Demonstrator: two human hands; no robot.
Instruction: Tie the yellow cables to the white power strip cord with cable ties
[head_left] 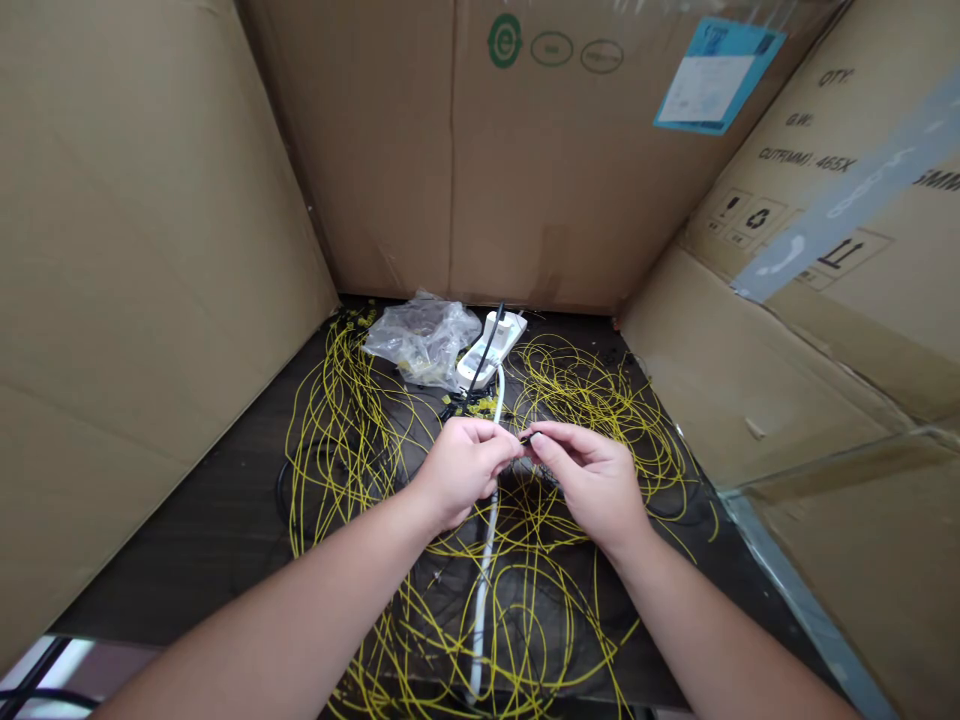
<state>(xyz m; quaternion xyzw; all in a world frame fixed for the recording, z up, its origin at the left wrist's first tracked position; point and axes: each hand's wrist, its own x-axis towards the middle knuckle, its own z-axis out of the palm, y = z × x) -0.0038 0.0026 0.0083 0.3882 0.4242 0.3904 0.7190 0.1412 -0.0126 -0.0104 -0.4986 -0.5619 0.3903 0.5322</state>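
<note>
My left hand (466, 470) is closed in a pinch, its fingertips almost meeting those of my right hand (592, 480). Between the right thumb and forefinger sits a small black piece (531, 438), whose exact kind is too small to make out. What the left fingertips pinch is hidden. Thin yellow wires (532, 590) lie in loose tangles below and around both hands. A thick white cable (486, 560) runs under the hands to a white power strip (511, 330) behind them. A black cord (491, 340) rises from the strip.
Cardboard boxes wall in the dark tabletop (225, 540): a left box (150, 250), a back box (390, 150) and a right box (810, 330). A crumpled clear plastic bag (424, 335) lies at the back, near small yellow and black bits (480, 405). More yellow wire (592, 400) is coiled at the right.
</note>
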